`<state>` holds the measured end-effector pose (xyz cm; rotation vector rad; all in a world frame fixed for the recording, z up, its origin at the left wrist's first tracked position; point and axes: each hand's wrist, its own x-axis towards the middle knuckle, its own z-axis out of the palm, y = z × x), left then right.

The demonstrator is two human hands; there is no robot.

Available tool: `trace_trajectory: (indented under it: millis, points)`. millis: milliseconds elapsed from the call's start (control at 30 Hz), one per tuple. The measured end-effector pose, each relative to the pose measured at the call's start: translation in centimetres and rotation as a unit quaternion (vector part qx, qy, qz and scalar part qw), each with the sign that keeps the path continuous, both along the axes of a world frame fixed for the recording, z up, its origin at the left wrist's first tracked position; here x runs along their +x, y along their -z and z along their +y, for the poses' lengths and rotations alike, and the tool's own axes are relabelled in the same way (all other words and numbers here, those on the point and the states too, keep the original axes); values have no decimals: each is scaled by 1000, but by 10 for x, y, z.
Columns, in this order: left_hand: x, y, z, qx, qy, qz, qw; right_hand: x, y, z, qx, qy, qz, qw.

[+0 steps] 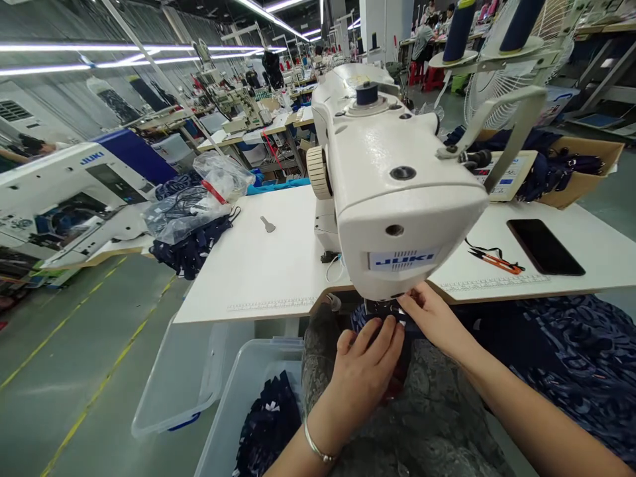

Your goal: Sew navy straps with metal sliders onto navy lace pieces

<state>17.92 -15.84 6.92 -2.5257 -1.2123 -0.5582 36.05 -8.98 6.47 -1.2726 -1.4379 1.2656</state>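
A white JUKI sewing machine [397,179] stands in front of me, its head tilted over the table edge. Below the needle area lies dark navy patterned fabric [358,317], mostly covered by my hands and the machine. My left hand [370,354] rests on this fabric with bent fingers pressed down, and a silver bangle [317,445] circles its wrist. Close by on the right, my right hand [430,315] pinches at the fabric's edge beside the needle area. What exactly sits between its fingertips is too small to make out.
Thread snips [497,260] and a black phone [545,246] lie on the right of the white table [268,265]. A small metal piece [267,224] is on the left. Plastic bins [248,371] stand below, one holding navy pieces [271,424]. Navy patterned fabric [586,358] hangs at right.
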Motion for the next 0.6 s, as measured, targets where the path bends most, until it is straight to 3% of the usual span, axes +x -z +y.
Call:
trace_trajectory:
  millis: [300, 600]
  points:
    - [13, -8, 4, 13, -44, -37, 998, 1, -6, 22, 99, -9, -133, 986]
    - [15, -11, 8, -10, -64, -53, 996, -4, -12, 29, 115, -10, -145, 983]
